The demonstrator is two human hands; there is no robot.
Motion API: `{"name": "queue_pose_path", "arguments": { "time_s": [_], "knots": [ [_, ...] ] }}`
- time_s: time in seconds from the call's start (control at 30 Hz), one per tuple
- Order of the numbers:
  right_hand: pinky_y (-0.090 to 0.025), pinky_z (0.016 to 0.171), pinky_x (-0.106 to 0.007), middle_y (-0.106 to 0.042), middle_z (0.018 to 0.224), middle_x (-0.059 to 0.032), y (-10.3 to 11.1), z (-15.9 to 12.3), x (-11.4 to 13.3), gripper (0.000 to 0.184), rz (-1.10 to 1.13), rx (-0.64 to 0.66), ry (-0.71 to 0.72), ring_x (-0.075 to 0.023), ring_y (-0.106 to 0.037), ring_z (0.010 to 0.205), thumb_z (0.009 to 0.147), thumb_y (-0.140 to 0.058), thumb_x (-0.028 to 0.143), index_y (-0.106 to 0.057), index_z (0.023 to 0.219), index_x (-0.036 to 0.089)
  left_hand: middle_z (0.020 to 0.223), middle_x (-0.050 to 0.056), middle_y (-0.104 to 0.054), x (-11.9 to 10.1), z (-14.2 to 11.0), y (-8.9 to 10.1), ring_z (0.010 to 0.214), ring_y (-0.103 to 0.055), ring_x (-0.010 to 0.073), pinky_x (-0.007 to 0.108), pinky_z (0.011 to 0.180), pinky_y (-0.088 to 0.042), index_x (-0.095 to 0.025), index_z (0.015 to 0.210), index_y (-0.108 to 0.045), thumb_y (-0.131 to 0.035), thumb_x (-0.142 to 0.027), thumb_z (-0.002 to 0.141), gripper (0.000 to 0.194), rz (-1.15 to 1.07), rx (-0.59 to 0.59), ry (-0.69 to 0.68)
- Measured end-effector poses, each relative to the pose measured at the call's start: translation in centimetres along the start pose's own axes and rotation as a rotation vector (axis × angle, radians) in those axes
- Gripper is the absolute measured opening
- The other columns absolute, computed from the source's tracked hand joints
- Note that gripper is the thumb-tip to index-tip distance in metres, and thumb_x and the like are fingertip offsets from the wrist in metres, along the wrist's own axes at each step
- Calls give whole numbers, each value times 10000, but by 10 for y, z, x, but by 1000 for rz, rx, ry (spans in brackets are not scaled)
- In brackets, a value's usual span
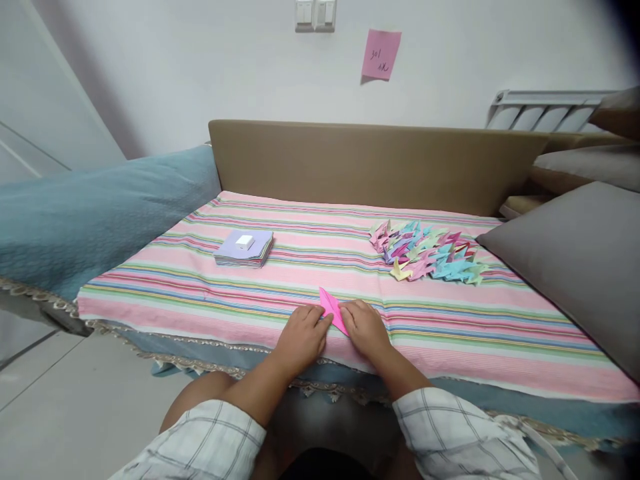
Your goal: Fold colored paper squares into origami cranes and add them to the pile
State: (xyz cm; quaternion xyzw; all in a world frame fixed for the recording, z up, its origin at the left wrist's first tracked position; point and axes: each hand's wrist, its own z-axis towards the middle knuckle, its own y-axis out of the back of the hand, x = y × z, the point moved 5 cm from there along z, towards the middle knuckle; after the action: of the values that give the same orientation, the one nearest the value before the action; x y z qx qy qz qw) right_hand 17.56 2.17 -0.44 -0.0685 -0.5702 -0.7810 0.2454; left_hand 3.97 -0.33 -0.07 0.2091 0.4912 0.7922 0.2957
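- well, the paper (330, 305) lies on the surface (320, 227), close to its near edge, about midway along.
- left hand (306, 333) and right hand (364, 327) sit close together, digits on its two sides; pinching or just pressing, i can't tell.
- probably light, thin, crisp, easily creased or torn.
- best held by folded edges, sparing the tip.

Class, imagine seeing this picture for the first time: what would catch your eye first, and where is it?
Probably the bright pink folded paper at the front of the striped cloth, with the left hand and right hand on it. Next, the heap of colourful folded paper shapes further back, to the right.
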Motion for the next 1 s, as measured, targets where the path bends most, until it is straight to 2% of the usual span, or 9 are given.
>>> {"name": "queue_pose_path", "arguments": {
  "time_s": [0.07,0.17,0.4,0.57,0.77,1.0],
  "knots": [
    [-396,803,-284,-661,940,-45,2,6,-9,268,62,-24,-66,-179,-572,900,903,-410,286,-645,1014,223,1086,118,-572,1,1,-2,1001,-514,248,432,882,-433,-186,1142,-552,-490,-171,808,340,2,-6,-9],
    [-408,792,-289,-662,869,-42,1,12,-18,222,119,-46,-132,-185,-581,863,861,-483,325,-678,893,225,1082,128,-568,2,2,-4,1005,-518,248,435,882,-443,-179,1141,-551,-483,-163,811,337,-17,-21,-15],
    [-419,751,-299,-645,828,-37,1,16,-18,188,262,-83,-214,-186,-575,818,766,-571,377,-668,737,219,1105,126,-558,1,0,-3,1027,-511,247,434,899,-444,-180,1131,-559,-483,-164,817,324,-33,-48,-21],
    [-407,688,-273,-649,772,-6,-1,18,-17,196,368,-7,-277,-162,-581,747,727,-592,400,-639,728,210,1096,129,-565,1,0,-4,1014,-517,242,434,884,-452,-176,1117,-567,-476,-157,818,313,-25,-48,-20],
    [-397,630,-251,-649,704,28,-6,18,-21,250,407,35,-322,-138,-584,658,731,-575,416,-644,880,228,1090,130,-568,2,0,-4,1012,-522,244,444,885,-454,-178,1117,-567,-476,-167,826,306,-40,-64,-22],
    [-390,608,-247,-649,663,16,-10,27,-23,262,432,148,-357,-136,-584,624,696,-608,445,-659,786,204,1108,139,-560,2,-1,-4,1032,-518,248,449,897,-448,-174,1147,-551,-471,-163,825,332,-51,-58,-27]
  ]
}}
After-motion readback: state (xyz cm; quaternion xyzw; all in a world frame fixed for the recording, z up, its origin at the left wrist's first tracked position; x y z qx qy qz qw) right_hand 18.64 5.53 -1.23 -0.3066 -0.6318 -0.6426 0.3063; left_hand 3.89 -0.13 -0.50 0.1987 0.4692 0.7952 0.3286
